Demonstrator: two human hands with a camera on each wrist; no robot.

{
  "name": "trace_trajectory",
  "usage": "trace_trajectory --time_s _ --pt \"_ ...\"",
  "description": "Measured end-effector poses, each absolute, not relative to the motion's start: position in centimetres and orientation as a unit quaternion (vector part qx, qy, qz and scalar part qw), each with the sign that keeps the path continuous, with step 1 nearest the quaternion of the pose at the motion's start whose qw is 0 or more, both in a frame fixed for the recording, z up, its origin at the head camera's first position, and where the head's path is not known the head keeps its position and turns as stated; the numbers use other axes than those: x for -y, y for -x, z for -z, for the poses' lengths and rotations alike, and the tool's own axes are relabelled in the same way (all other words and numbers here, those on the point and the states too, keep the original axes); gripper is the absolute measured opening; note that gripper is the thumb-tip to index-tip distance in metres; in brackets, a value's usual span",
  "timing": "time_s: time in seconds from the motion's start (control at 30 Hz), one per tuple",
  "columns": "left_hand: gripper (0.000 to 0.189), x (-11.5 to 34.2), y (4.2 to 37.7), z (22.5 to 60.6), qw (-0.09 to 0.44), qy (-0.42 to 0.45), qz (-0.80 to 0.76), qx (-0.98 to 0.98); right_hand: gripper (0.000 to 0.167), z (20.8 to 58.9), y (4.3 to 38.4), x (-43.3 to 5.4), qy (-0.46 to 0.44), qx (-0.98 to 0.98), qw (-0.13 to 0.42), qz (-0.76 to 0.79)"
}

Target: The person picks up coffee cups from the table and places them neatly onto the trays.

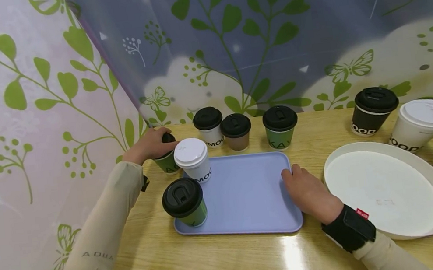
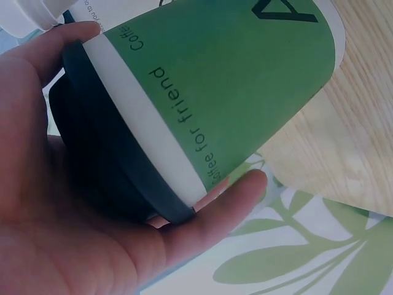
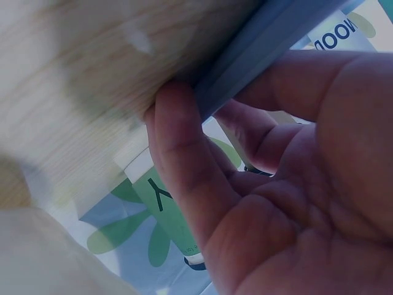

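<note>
My left hand (image 1: pixel 151 145) grips a green paper cup (image 1: pixel 167 163) from above, at the far left of the lavender tray. In the left wrist view, thumb and fingers spread around the black lid (image 2: pixel 116 141), and the green wall reads "Coffee for friend". On the tray (image 1: pixel 247 198), a white cup with a white lid (image 1: pixel 192 157) stands near the left back corner, and a green cup with a black lid (image 1: pixel 185 202) stands near the left front. My right hand (image 1: pixel 307 193) holds the tray's right edge, its fingers curled at the rim (image 3: pixel 245 55) in the right wrist view.
Behind the tray stand a white cup (image 1: pixel 209 129), a brown cup (image 1: pixel 237 133) and a green cup (image 1: pixel 280 128), all black-lidded. A round white tray (image 1: pixel 385 192) lies at the right, with several more cups beyond it. Patterned cloth walls border the table's left and back.
</note>
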State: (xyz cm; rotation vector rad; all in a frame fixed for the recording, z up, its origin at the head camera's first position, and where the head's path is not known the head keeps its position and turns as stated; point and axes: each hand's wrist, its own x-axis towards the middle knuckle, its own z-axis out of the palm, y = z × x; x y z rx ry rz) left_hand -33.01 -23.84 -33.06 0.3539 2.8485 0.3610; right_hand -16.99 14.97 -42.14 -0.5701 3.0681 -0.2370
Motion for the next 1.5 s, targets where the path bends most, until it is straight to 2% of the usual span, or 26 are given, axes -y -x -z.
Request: trace_trajectory --time_s 0.3,0.57,0.83,1.07,1.33,1.5 --pt "0.073 24.5 33.4 34.1 0.109 -0.118 -0.149 -0.976 0.012 42.1 17.0 -15.0 0.182 -0.981 0.012 0.073" --pt "0.074 25.3 32.0 34.2 0.078 -0.049 -0.206 -0.974 0.011 42.2 17.0 -15.0 0.184 -0.980 0.010 0.073" --pt "0.074 25.9 28.8 33.4 0.000 0.005 -0.266 -0.964 0.012 42.1 17.1 -15.1 0.177 -0.981 0.014 0.076" --pt "0.079 24.9 25.7 31.3 -0.110 0.033 -0.301 -0.947 0.012 42.1 17.0 -15.1 0.185 -0.980 0.006 0.075" --pt "0.090 22.8 23.1 29.4 -0.229 0.025 -0.344 -0.910 0.012 42.3 17.0 -15.1 0.185 -0.980 0.003 0.075" --pt "0.087 21.6 22.2 28.9 -0.282 -0.007 -0.364 -0.888 0.012 42.4 17.1 -15.2 0.187 -0.980 0.000 0.073"
